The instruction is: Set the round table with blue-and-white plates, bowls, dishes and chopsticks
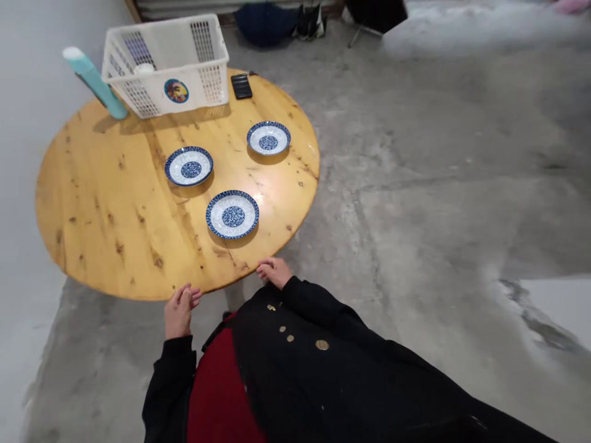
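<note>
Three blue-and-white patterned plates lie apart on the round wooden table (115, 203): the near plate (233, 215), the left plate (189, 167) and the far right plate (268, 138). My left hand (180, 311) is at the table's front rim, its fingers loosely bent and nothing in them. Farther right along the same rim is my right hand (276, 272), also empty, with fingertips by the edge. Of the plates, the near one is closest to both hands, and neither hand touches it.
At the table's back stands a white plastic basket (198, 92) with a white item inside. A turquoise bottle (96, 83) leans at its left; a black phone-like object (241, 86) lies to its right. On the concrete floor behind are a dark umbrella (265, 24) and shoes (310, 23).
</note>
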`<move>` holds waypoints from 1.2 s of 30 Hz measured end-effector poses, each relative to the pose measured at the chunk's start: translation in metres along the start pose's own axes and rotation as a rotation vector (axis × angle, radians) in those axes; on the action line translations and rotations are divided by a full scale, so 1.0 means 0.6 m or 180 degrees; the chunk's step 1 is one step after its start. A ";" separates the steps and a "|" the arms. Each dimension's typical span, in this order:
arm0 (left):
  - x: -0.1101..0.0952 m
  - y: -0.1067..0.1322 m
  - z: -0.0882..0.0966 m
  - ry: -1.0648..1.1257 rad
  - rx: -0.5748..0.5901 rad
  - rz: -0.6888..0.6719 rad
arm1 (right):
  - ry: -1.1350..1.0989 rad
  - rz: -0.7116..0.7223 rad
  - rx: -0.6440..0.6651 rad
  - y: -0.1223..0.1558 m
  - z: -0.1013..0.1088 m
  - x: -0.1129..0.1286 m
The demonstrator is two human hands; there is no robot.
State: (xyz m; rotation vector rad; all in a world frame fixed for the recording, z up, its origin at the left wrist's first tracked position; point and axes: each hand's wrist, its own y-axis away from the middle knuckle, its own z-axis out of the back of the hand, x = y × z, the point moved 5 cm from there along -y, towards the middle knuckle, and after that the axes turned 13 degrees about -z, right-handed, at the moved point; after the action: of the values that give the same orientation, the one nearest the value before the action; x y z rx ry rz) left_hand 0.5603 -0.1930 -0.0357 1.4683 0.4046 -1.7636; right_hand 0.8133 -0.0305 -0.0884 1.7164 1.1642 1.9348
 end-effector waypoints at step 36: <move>-0.059 -0.237 -0.112 -0.0019 0.1658 -0.0157 | -0.1273 0.0402 -0.1358 -0.077 -0.074 0.063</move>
State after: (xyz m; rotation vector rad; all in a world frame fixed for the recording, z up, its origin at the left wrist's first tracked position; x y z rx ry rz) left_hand 0.5023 -0.0440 -0.0545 1.8157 -0.0333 -2.0074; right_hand 0.7499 0.0082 -0.0945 1.8438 0.4728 1.6414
